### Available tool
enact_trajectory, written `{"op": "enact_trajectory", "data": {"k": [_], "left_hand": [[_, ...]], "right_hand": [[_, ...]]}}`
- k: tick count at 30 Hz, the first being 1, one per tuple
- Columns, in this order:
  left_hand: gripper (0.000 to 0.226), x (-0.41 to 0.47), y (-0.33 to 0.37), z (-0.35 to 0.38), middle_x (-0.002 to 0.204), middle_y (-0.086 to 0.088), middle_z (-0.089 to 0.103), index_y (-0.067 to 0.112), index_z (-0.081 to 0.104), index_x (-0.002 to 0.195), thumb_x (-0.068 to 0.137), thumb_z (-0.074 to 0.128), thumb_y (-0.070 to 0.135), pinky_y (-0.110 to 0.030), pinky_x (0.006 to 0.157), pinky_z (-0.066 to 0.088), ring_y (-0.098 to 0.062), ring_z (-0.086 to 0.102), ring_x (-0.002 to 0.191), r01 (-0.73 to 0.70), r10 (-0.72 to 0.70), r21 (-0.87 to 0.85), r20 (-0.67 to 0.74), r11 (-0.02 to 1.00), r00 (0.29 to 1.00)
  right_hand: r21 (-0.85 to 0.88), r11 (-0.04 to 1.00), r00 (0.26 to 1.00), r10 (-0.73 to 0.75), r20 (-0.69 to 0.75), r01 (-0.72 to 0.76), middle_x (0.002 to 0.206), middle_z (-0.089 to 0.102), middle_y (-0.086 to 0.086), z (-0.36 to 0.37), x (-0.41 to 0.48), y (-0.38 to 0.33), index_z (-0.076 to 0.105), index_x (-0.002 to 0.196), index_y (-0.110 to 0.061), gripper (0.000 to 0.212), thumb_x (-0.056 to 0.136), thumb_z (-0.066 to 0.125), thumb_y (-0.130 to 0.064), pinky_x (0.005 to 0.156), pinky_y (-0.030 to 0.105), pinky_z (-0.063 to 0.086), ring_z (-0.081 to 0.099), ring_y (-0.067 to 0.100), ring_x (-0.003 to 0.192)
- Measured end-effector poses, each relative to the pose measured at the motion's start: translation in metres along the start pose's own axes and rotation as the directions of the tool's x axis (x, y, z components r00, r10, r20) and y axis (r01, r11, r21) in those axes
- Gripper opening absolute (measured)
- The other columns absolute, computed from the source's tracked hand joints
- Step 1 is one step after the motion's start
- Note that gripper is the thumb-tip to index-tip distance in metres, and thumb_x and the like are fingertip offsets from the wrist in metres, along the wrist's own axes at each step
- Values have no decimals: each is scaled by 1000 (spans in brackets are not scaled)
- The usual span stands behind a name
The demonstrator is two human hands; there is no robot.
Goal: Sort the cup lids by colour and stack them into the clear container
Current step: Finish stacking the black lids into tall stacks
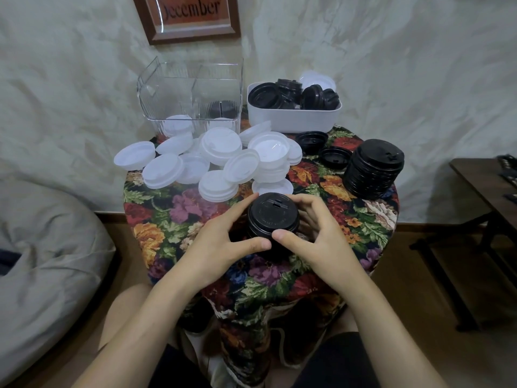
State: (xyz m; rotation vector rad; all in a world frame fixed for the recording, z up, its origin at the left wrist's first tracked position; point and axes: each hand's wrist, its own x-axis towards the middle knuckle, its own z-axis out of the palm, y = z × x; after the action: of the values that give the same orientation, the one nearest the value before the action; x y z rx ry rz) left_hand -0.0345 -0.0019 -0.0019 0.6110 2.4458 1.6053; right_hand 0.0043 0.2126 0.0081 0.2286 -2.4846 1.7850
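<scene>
A short stack of black lids (272, 215) stands near the table's front, and both hands are round it. My left hand (223, 242) grips its left side, thumb against the front rim. My right hand (313, 233) grips the right side the same way. A taller stack of black lids (373, 168) stands at the right. Several white lids (223, 163) lie scattered in a heap across the middle and left. The clear container (190, 93) at the back holds a few white lids and a black one behind its divider.
A white tub (293, 119) at the back right holds several loose black lids and a white one. Two black lids (321, 147) lie upside down in front of it. The small round table has a floral cloth (167, 214). A dark side table (486, 186) stands right, a beanbag (42, 247) left.
</scene>
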Motion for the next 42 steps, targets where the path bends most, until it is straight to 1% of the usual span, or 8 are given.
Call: {"op": "enact_trajectory", "data": {"k": [3, 8, 14, 22, 31, 34, 37, 42], "left_hand": [[86, 0, -1, 0, 147, 24, 55, 50, 40, 152, 76, 82, 59, -47, 118, 38, -2, 48, 140, -11, 11, 17, 9, 1000, 1000], [92, 0, -3, 1, 146, 26, 55, 53, 40, 150, 69, 77, 76, -45, 117, 40, 0, 49, 138, 4, -3, 55, -18, 999, 1000], [80, -1, -3, 4, 134, 28, 63, 47, 48, 146, 73, 77, 62, -41, 111, 46, 4, 57, 128, -17, 22, 119, -42, 993, 999], [73, -2, 0, 2, 134, 27, 63, 46, 50, 146, 79, 78, 56, -43, 110, 46, 3, 57, 127, -39, 43, 124, -28, 992, 999], [73, -3, 1, 0, 130, 29, 65, 48, 49, 146, 82, 84, 42, -40, 109, 46, 6, 58, 124, -22, 24, 127, -12, 992, 1000], [73, -2, 2, 0, 129, 29, 66, 46, 51, 145, 81, 84, 43, -41, 110, 46, 5, 59, 124, -25, 27, 127, -10, 992, 1000], [73, -1, 1, -1, 129, 29, 65, 47, 51, 145, 81, 85, 40, -41, 111, 45, 6, 58, 124, -22, 23, 121, -4, 992, 1000], [73, -2, 1, -1, 129, 31, 65, 51, 49, 145, 81, 84, 44, -40, 110, 45, 6, 58, 124, -26, 26, 138, 2, 990, 1000]], "right_hand": [[8, 999, 999, -39, -31, 40, 130, 63, -22, -4, 3, -3, 52, 128, -37, 52, 87, 82, -31, 109, 42, 48, 58, 6, 128], [-76, 997, 998, -10, -55, 6, 136, 48, -26, -7, 3, -1, 40, 149, -46, 73, 87, 79, -45, 101, 14, 44, 47, -13, 127], [-170, 985, 1000, -10, -15, 8, 139, 41, -32, 3, 5, 0, 46, 144, -42, 75, 79, 80, -58, 102, 12, 36, 40, -17, 127], [-55, 998, 996, 39, 83, -35, 148, 50, -26, -2, 4, -2, 40, 154, -44, 69, 91, 68, -51, 116, 38, 41, 47, -7, 135], [-222, 975, 994, 10, 107, 14, 132, 47, -29, -7, 16, -10, 50, 148, -37, 63, 90, 77, -33, 91, 0, 36, 48, -16, 120], [-293, 956, 991, 27, 133, 13, 128, 46, -34, -10, 19, -14, 50, 145, -45, 63, 88, 76, -44, 92, 5, 38, 48, -15, 120], [-368, 930, 987, 33, 155, 27, 129, 44, -36, -13, 21, -18, 49, 145, -48, 72, 77, 67, -65, 102, 25, 42, 48, -7, 125], [-405, 913, 984, 32, 176, 43, 128, 45, -32, -15, 24, -24, 49, 146, -44, 76, 75, 62, -68, 103, 38, 48, 50, 0, 125]]}}
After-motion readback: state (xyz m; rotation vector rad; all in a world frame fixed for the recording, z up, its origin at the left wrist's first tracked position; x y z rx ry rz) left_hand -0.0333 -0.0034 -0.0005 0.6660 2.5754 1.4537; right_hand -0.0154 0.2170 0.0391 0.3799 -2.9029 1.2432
